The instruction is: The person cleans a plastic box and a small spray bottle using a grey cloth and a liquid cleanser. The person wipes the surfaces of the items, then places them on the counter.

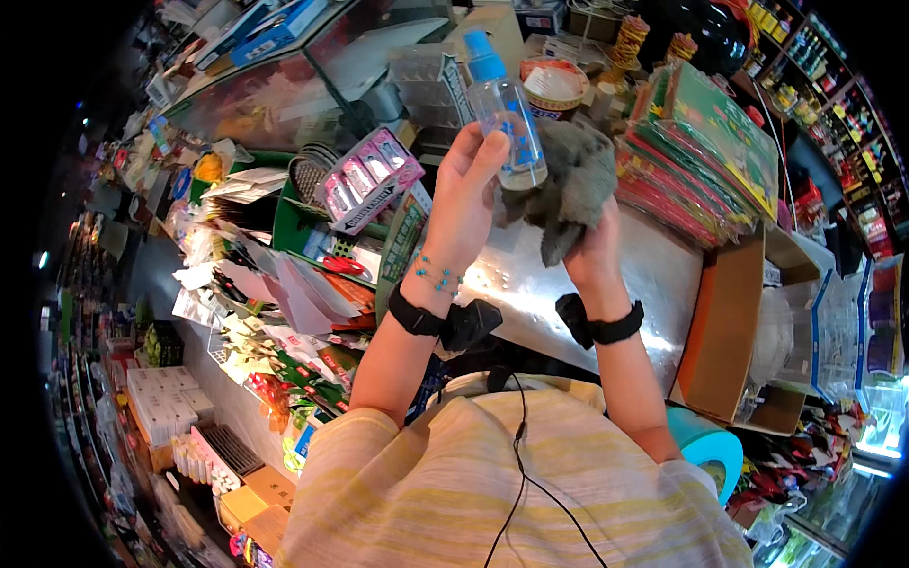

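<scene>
My left hand [472,167] grips a clear plastic spray bottle [517,131] with a blue cap and blue printed marks. A little liquid lies in the bottom of the bottle, which tilts slightly. Beside it, my right hand [595,245] holds a bunched grey cloth [577,181]. The cloth is against or just behind the lower part of the bottle; I cannot tell whether they touch. Both hands are above a shiny metal countertop [518,266]. Each wrist wears a black strap with a dark device, and the left one also has a beaded bracelet.
Left of my hands are a pink gum display box [373,181], a green bin [291,224] and red-handled scissors [343,265]. A stack of plastic-wrapped packets [699,153] stands to the right, above an open cardboard box [731,334]. A snack tub [554,85] sits behind.
</scene>
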`<move>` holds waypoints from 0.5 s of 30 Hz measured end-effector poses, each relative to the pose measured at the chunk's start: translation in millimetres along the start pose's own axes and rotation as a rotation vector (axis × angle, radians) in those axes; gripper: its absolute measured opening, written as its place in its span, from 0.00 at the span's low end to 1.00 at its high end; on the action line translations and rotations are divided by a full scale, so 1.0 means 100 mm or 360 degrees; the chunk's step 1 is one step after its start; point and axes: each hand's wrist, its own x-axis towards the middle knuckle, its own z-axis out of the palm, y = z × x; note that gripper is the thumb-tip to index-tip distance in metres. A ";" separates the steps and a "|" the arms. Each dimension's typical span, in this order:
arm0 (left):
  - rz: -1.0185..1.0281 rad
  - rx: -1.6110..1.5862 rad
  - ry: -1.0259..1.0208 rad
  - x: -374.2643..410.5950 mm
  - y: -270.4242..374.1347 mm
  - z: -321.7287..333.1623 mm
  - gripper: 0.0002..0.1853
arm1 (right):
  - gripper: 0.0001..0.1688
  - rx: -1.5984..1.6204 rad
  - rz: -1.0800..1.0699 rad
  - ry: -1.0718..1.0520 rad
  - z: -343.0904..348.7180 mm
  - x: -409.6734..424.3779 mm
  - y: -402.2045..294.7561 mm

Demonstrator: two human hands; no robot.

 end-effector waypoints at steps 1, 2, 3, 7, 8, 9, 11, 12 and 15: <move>0.0051 0.0016 0.0002 0.04 0.03 0.00 0.18 | 0.25 0.0038 0.0041 0.0017 0.01 -0.03 0.02; 0.0046 0.0066 -0.0072 0.05 0.08 0.00 0.19 | 0.25 0.0075 0.0080 0.0035 0.03 -0.05 0.04; 0.0128 0.0316 -0.0080 0.05 0.04 -0.02 0.20 | 0.25 0.0105 0.0116 0.0061 0.03 -0.08 0.04; 0.0341 0.0851 -0.0052 0.01 -0.18 -0.03 0.22 | 0.23 -0.0234 -0.0277 -0.0096 0.29 -0.03 0.17; 0.0319 0.0882 -0.0015 0.01 -0.21 -0.03 0.22 | 0.24 -0.0308 -0.0314 -0.0198 0.29 -0.03 0.16; 0.0295 0.0905 0.0024 0.01 -0.24 -0.03 0.22 | 0.25 -0.0148 -0.0198 -0.0136 0.27 -0.02 0.16; 0.0284 0.0819 -0.0086 0.00 -0.26 -0.03 0.30 | 0.25 0.0176 0.0031 -0.0012 0.22 0.02 0.17; 0.0207 0.0559 -0.0060 -0.03 -0.25 -0.01 0.32 | 0.24 0.0412 0.0135 0.0091 0.28 0.04 0.12; -0.0043 0.0286 0.0021 -0.14 -0.21 -0.01 0.31 | 0.25 0.0642 0.0261 -0.0143 0.21 0.18 -0.09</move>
